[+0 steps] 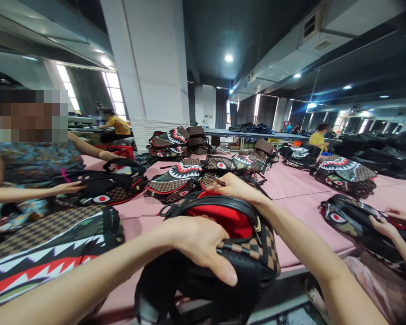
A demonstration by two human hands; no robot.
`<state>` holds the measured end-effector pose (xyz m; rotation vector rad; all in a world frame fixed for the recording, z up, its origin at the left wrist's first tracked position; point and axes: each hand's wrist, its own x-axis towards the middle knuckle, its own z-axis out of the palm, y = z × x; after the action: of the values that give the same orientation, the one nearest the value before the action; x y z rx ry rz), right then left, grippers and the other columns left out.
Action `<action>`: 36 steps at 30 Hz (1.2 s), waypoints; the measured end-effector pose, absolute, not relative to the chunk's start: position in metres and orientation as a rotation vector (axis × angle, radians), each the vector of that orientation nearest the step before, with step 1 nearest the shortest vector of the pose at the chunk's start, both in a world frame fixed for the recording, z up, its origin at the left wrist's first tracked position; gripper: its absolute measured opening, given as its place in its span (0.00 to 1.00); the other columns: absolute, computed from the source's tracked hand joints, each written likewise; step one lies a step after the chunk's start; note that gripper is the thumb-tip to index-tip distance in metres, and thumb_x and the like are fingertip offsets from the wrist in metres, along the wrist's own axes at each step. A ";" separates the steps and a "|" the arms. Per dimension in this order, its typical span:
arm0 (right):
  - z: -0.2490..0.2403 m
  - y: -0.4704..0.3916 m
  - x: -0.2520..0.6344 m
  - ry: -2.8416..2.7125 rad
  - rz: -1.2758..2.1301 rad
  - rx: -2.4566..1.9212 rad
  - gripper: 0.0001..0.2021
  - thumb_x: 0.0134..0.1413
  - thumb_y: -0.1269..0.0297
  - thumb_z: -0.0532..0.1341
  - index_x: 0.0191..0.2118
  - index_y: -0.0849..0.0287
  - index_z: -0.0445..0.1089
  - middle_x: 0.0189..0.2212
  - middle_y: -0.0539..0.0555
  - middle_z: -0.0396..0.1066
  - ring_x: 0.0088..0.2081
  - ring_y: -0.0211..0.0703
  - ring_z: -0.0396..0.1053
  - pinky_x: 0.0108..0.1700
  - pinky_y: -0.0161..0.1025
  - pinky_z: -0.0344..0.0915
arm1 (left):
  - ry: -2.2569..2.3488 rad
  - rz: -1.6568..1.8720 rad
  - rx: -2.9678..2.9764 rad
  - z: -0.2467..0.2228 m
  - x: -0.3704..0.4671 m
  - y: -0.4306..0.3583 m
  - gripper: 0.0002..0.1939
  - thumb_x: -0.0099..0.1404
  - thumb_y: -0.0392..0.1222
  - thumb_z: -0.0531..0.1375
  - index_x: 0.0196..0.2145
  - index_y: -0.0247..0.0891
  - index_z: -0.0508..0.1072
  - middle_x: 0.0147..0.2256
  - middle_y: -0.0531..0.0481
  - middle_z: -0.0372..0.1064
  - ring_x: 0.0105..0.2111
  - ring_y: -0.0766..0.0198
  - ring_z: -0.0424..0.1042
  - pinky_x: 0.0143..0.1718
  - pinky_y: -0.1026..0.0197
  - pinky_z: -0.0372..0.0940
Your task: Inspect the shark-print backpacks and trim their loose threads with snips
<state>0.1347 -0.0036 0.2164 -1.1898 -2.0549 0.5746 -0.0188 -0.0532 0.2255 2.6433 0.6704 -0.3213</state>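
Observation:
A black and brown checkered backpack [269, 247] stands before me at the table edge, its zipped top unfastened and its red lining [235, 222] showing. My left hand [203, 241] grips the near rim: the thumb lies outside on the black back panel, while the fingers go inside and are partly hidden. On the far side of the opening, my right hand [235, 186] is closed at the rim, its fingertips partly out of sight. A gold zipper pull [258, 224] hangs at the right of the opening. Black straps droop from the near side.
Several shark-mouth backpacks [176, 176] are piled on the pink table [301, 205]. Another large one [54, 248] lies at my left. A co-worker [37, 158] handles a bag on the left; another person's hands [387, 223] work on one at right. A white pillar [152, 67] rises behind.

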 end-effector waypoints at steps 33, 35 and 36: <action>0.131 -0.098 0.203 -1.603 0.115 -1.034 0.11 0.48 0.63 0.64 0.40 0.56 0.73 0.40 0.56 0.70 0.40 0.45 0.70 0.40 0.38 0.68 | 0.798 -0.036 2.410 0.227 -0.003 0.015 0.12 0.47 0.46 0.59 0.26 0.33 0.71 0.21 0.55 0.61 0.20 0.70 0.55 0.19 0.68 0.49; 0.130 -0.098 0.196 -1.729 -0.058 -1.016 0.15 0.49 0.63 0.64 0.45 0.54 0.70 0.46 0.57 0.68 0.44 0.45 0.69 0.44 0.38 0.69 | 0.825 0.124 2.445 0.234 -0.010 0.011 0.14 0.47 0.45 0.61 0.32 0.35 0.74 0.25 0.54 0.66 0.24 0.67 0.61 0.23 0.68 0.54; 0.129 -0.096 0.196 -1.744 -0.113 -1.022 0.15 0.51 0.64 0.62 0.47 0.53 0.69 0.47 0.57 0.67 0.45 0.45 0.69 0.44 0.38 0.69 | 0.832 0.261 2.444 0.237 -0.017 0.010 0.16 0.47 0.46 0.61 0.35 0.36 0.74 0.28 0.53 0.69 0.28 0.65 0.64 0.26 0.68 0.57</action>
<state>0.1960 -0.0964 0.1288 -1.0221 -1.7443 -0.1131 -0.0167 0.0098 0.2366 2.4444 0.8322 0.2605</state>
